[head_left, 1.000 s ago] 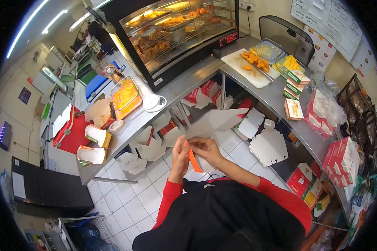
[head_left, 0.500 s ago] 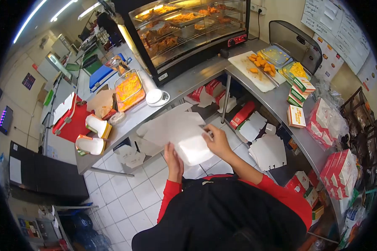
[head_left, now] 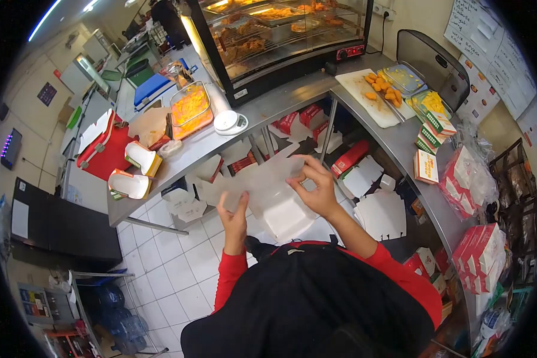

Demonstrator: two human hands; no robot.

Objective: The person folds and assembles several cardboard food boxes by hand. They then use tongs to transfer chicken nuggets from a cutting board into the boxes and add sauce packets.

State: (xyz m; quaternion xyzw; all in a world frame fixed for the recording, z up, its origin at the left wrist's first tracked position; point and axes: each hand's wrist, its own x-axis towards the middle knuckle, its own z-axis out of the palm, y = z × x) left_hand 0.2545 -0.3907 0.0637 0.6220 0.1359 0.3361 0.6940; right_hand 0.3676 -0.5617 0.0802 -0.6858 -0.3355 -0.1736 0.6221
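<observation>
A thin translucent paper sheet (head_left: 259, 184) stretches between my two hands in front of my body. My left hand (head_left: 234, 218) grips its near left edge between thumb and fingers. On the other side, my right hand (head_left: 317, 191) pinches the sheet's right edge, thumb against fingertips. Just below and behind the sheet is an open white box (head_left: 286, 218), its inside facing up. The sheet covers part of the box's far side, and what supports the box is hidden.
A metal counter (head_left: 379, 140) bends around me, carrying a heated food cabinet (head_left: 286, 42), a cutting board (head_left: 361, 98) with orange food pieces and a white scale (head_left: 230, 123). Red bag (head_left: 104, 149) and open cartons (head_left: 138, 186) stand left. Stacked boxes (head_left: 480, 256) are at right.
The sheet has risen off the white box, showing more of the box's inside. Both hands have shifted, the left one to the left and the right one slightly upward. My view has tilted slightly.
</observation>
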